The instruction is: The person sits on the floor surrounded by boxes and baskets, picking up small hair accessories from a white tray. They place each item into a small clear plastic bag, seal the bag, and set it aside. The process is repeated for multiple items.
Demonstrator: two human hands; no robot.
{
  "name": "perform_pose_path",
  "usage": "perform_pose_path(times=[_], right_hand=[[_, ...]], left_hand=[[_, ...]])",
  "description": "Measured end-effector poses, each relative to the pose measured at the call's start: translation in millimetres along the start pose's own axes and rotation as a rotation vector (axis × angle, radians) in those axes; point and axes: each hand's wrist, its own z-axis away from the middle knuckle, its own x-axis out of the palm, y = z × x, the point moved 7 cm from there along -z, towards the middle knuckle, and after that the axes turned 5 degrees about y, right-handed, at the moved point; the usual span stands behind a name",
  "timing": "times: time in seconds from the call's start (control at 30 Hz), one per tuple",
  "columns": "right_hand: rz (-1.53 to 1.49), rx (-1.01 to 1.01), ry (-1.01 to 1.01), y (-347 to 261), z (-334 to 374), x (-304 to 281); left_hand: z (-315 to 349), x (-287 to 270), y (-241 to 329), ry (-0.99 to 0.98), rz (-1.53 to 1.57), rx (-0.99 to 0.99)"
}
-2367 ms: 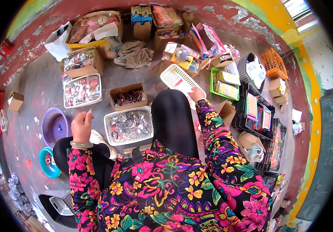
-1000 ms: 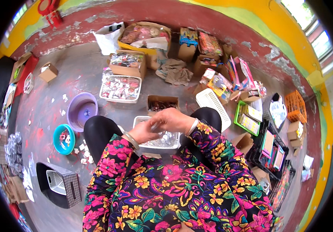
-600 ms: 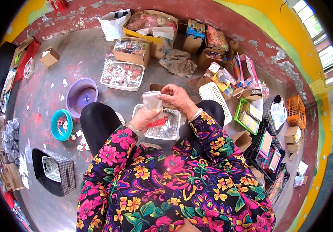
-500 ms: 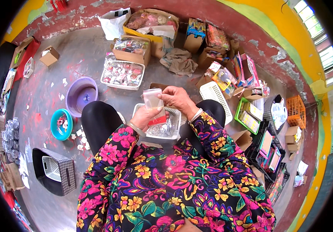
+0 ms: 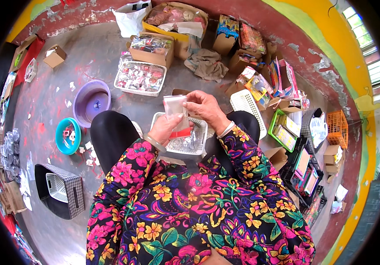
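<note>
My left hand (image 5: 164,129) is closed around the lower part of a small clear plastic bag (image 5: 173,105), thumb lying across its front. A red strip (image 5: 182,133) shows below the thumb; whether it belongs to the bag or to a card within is unclear. My right hand (image 5: 206,112) pinches the bag's upper right edge between thumb and fingers. Both hands are above a white plastic basket (image 5: 203,136) between my knees, which holds clear-wrapped small items (image 5: 184,144).
Left of my knee stand a purple basin (image 5: 78,104) and a teal bowl (image 5: 60,137) with small items. Ahead sits a white basket of packets (image 5: 143,92) beside cardboard boxes (image 5: 165,55). To the right are a white tray (image 5: 260,123), a green basket (image 5: 273,132) and black crates (image 5: 306,194).
The view has shifted slightly. Both hands keep hold of the bag, and less of the red part shows beneath the left thumb.
</note>
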Motion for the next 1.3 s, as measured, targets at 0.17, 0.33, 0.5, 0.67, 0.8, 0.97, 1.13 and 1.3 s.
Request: perform_pose_path(times=[0.17, 0.33, 0.5, 0.67, 0.8, 0.97, 1.13, 1.3], right_hand=[[0.045, 0.222, -0.094, 23.9, -1.4, -3.3], [-0.151, 0.241, -0.231, 12.8, 4.6, 0.5], [-0.131, 0.22, -0.216, 4.6, 5.7, 1.6], [-0.109, 0.293, -0.102, 13.7, 4.1, -4.2], [-0.026, 0.231, -0.135, 9.7, 4.4, -3.8], [-0.018, 0.213, -0.129, 7.1, 5.2, -1.8], [-0.149, 0.25, -0.24, 1.5, 9.3, 9.2], [-0.281, 0.253, -0.336, -15.5, 14.2, 3.9]], left_hand=[[-1.5, 4.7, -8.3, -0.064, -0.131, -0.022], [4.1, 11.4, -5.9, -0.077, -0.067, -0.088], [5.2, 11.8, -7.3, -0.068, -0.045, -0.117], [3.3, 7.9, -3.3, -0.037, -0.069, -0.091], [3.0, 11.3, 0.8, -0.083, -0.024, -0.078], [3.8, 8.3, -0.1, -0.01, 0.005, -0.133], [4.5, 16.9, -0.7, -0.113, -0.106, -0.088], [8.7, 23.8, 10.5, -0.125, -0.077, -0.002]])
